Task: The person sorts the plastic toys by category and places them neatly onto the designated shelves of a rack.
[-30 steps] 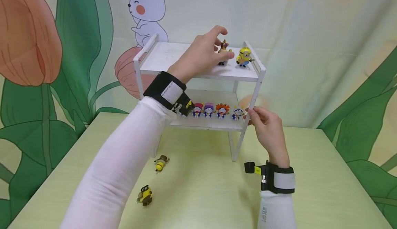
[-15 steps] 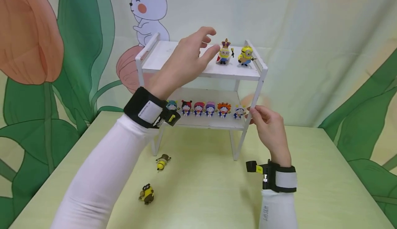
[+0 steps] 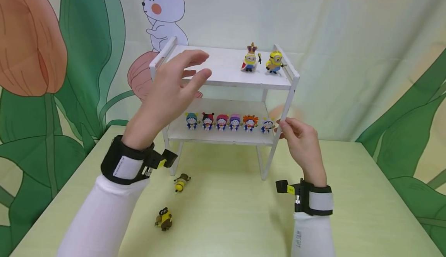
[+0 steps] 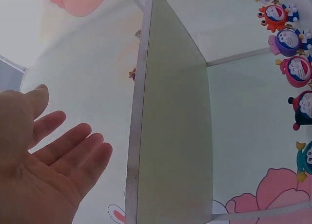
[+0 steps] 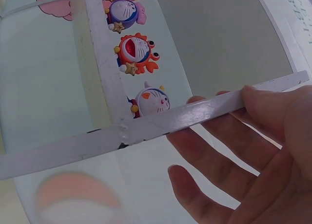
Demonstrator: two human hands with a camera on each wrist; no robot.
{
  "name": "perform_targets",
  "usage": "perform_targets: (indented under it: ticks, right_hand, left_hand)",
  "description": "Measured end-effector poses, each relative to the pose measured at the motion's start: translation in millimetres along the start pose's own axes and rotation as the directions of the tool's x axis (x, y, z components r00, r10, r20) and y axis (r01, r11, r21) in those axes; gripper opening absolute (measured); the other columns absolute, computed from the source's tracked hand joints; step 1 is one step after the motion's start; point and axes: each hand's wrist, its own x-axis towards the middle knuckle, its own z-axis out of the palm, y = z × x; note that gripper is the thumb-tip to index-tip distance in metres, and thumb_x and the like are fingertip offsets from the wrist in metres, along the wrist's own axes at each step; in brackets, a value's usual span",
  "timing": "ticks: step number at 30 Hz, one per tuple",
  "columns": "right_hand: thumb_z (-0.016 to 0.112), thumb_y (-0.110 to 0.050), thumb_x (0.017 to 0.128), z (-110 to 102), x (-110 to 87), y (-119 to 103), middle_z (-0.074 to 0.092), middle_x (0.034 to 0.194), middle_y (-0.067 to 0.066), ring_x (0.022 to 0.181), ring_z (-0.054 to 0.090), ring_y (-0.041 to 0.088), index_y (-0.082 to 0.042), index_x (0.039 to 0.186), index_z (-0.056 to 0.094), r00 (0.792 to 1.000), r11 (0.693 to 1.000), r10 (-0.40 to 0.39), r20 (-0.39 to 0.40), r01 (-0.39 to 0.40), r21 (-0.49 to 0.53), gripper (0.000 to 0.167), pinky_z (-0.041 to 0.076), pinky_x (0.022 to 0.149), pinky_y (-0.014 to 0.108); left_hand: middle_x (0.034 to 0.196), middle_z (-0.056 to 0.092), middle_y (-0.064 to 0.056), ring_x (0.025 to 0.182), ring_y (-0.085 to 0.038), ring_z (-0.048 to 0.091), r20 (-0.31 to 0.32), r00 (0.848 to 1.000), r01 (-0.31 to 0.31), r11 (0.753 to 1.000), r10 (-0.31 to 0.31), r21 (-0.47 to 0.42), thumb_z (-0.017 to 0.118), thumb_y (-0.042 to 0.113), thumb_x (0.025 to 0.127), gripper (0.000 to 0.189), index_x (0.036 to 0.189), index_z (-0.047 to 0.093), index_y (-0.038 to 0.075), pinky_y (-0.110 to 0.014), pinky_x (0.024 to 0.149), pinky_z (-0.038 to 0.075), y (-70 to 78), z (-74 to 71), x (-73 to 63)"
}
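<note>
My left hand (image 3: 170, 90) is raised in front of the upper left of a white two-tier shelf (image 3: 223, 83), its fingers loosely bent and holding nothing. In the left wrist view the fingers (image 4: 78, 151) spread apart beside the upper board. My right hand (image 3: 302, 144) pinches the shelf's front right post, the thumb on one side and fingertips behind it, as the right wrist view shows with the post (image 5: 195, 112). On the top board stand a crowned minion figurine (image 3: 250, 61) and a one-eyed minion figurine (image 3: 275, 62), both upright at the right end.
A row of several Doraemon-like figurines in coloured hats, one in an orange crab hat (image 3: 249, 123), stands on the lower board. Two more minion figurines lie on the table, one near the shelf's left leg (image 3: 180, 182), the other minion (image 3: 163, 219) closer to me.
My left hand has let go of the crowned minion and drawn back left and down, uncovering it and the lower row. The right hand stays on the post.
</note>
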Motion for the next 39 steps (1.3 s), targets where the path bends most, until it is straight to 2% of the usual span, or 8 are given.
perform_targets:
  ticks: [5,10,17,22,29,35,39]
  right_hand:
    - [0.055,-0.025,0.101,-0.1,-0.1,0.4,0.071,0.095,0.018,0.08,0.065,0.026,0.001,0.114,0.068,1.0,1.0,0.006,0.001,-0.006,-0.005,0.032,0.051,0.084,0.047]
    - [0.055,-0.025,0.101,0.5,0.3,-1.3,0.071,0.096,0.018,0.079,0.066,0.027,0.001,0.116,0.068,1.0,1.0,0.004,0.0,-0.004,-0.012,0.033,0.051,0.084,0.048]
    - [0.056,-0.024,0.101,1.9,1.5,-0.6,0.071,0.094,0.016,0.079,0.066,0.027,0.002,0.113,0.069,1.0,1.0,-0.011,0.007,0.011,0.006,0.032,0.05,0.085,0.05]
    - [0.056,-0.025,0.101,1.1,1.1,0.6,0.071,0.095,0.016,0.079,0.066,0.026,0.0,0.114,0.069,1.0,1.0,-0.007,0.002,0.007,-0.01,0.032,0.05,0.086,0.052]
    - [0.055,-0.025,0.101,0.6,0.8,-0.6,0.071,0.096,0.017,0.08,0.066,0.028,0.001,0.115,0.069,1.0,1.0,-0.008,0.003,0.008,-0.013,0.032,0.049,0.086,0.052]
    - [0.055,-0.027,0.101,-0.3,1.3,0.3,0.071,0.094,0.014,0.08,0.065,0.027,0.002,0.114,0.068,1.0,1.0,-0.002,-0.005,0.002,-0.029,0.034,0.049,0.083,0.049]
    - [0.055,-0.026,0.101,-0.2,1.0,-0.2,0.071,0.093,0.013,0.08,0.064,0.026,0.002,0.114,0.068,1.0,1.0,-0.004,-0.008,0.003,-0.031,0.034,0.05,0.083,0.048]
  left_hand:
    - [0.133,0.057,-0.008,0.111,-0.02,0.062,0.005,1.0,0.022,0.999,-0.022,-0.045,0.057,0.024,0.1,0.04,0.134,0.054,0.002,-0.032,0.093,0.05,-9.0,-4.0,-25.9]
    - [0.127,0.061,-0.007,0.113,-0.02,0.061,-0.002,0.999,0.037,0.996,-0.038,-0.075,0.059,0.023,0.1,0.037,0.131,0.057,0.003,-0.037,0.094,0.049,-17.7,-4.4,-50.2]
    - [0.128,0.061,-0.005,0.11,-0.026,0.061,0.027,0.989,0.149,0.987,-0.148,-0.059,0.056,0.03,0.101,0.036,0.13,0.059,0.009,-0.051,0.081,0.052,-29.0,-2.9,-88.0]
    - [0.123,0.063,-0.007,0.109,-0.028,0.062,0.064,0.979,0.196,0.979,-0.192,-0.06,0.055,0.031,0.101,0.035,0.126,0.061,0.007,-0.054,0.087,0.05,-38.3,-0.7,-108.3]
    - [0.118,0.066,-0.01,0.109,-0.027,0.061,0.136,0.95,0.282,0.959,-0.281,0.012,0.053,0.03,0.102,0.035,0.125,0.061,0.004,-0.052,0.09,0.049,-66.5,3.7,-138.9]
    - [0.112,0.068,-0.007,0.101,-0.024,0.064,0.239,0.926,0.292,0.956,-0.291,0.032,0.055,0.027,0.102,0.03,0.122,0.062,0.007,-0.047,0.084,0.053,-84.7,11.1,-159.2]
    - [0.104,0.069,0.0,0.093,-0.017,0.065,0.32,0.896,0.308,0.95,-0.307,0.05,0.058,0.024,0.1,0.023,0.117,0.065,0.009,-0.041,0.08,0.053,-90.5,16.8,-170.6]
